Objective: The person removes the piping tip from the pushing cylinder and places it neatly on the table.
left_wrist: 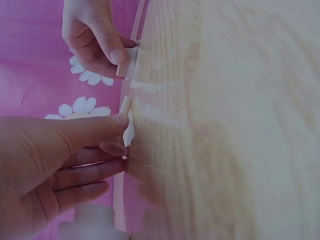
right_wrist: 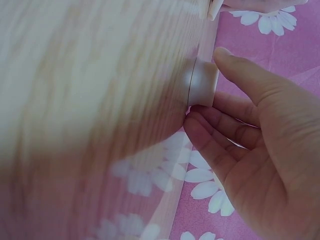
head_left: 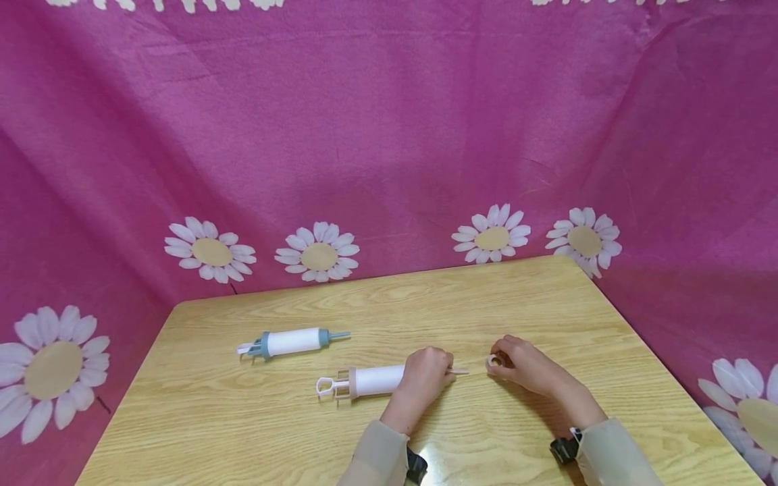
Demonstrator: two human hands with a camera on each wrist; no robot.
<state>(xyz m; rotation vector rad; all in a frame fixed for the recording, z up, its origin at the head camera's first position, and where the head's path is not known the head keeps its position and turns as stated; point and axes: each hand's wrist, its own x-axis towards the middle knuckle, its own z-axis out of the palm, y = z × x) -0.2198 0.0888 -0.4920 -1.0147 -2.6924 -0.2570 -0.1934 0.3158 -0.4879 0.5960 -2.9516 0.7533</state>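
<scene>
Surveying from the head view, I log: one wooden table [head_left: 243, 425] against a pink daisy-print cloth [head_left: 389, 135]. One blue-tipped syringe [head_left: 292, 342], lying apart toward the far left. One pink-tipped syringe [head_left: 371, 380], lying on the table under my left hand [head_left: 423, 378], whose grip curls round its nozzle end. One small white cap [head_left: 492, 362], just beside that nozzle tip, pinched on the table in the narrow grip of my right hand [head_left: 525, 364].
</scene>
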